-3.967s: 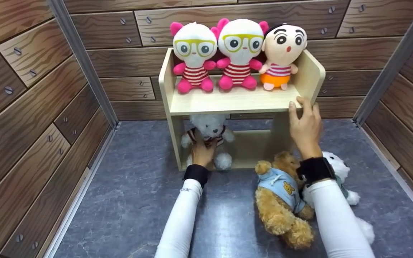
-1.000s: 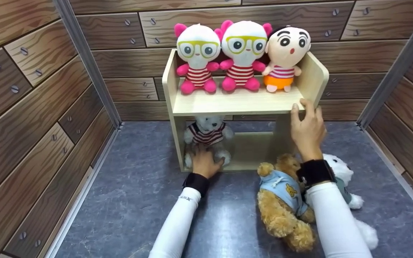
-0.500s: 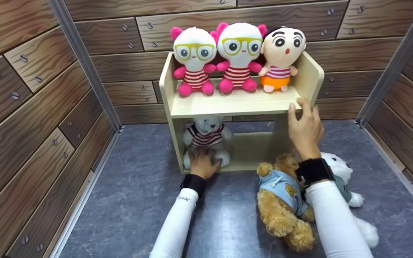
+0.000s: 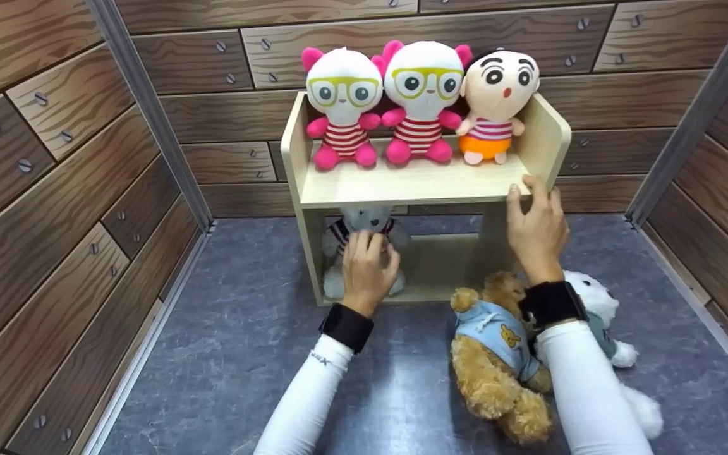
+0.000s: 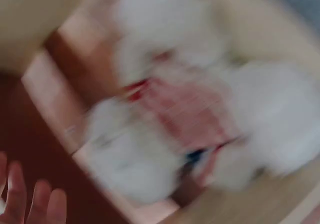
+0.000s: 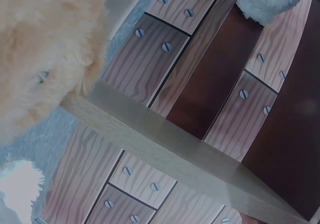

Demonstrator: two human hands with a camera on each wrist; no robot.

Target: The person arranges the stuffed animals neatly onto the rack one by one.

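A white teddy bear (image 4: 364, 218) in a red-striped shirt sits in the lower left compartment of a small wooden shelf (image 4: 402, 184). My left hand (image 4: 367, 268) is in front of it, fingers raised and loosely bent, covering part of its body. In the left wrist view its fingers (image 5: 55, 204) appear at the lower left, apart from the blurred bear (image 5: 185, 111). With thumb and fingers around the front edge of the shelf's right side panel, my right hand (image 4: 536, 234) grips it. The right wrist view shows that panel (image 6: 165, 149) crossing diagonally.
Two pink-and-white plush toys (image 4: 345, 136) (image 4: 419, 133) in glasses and a boy doll (image 4: 489, 129) sit on the upper shelf. On the floor at right lie a brown teddy bear (image 4: 490, 373) in a blue hoodie and a white plush toy (image 4: 598, 303). Wood-patterned walls (image 4: 54, 253) surround.
My left hand moved from the white teddy bear's middle down to its legs, then lifted up and toward me. The bear sits farther back and lower. My right hand stays on the shelf.
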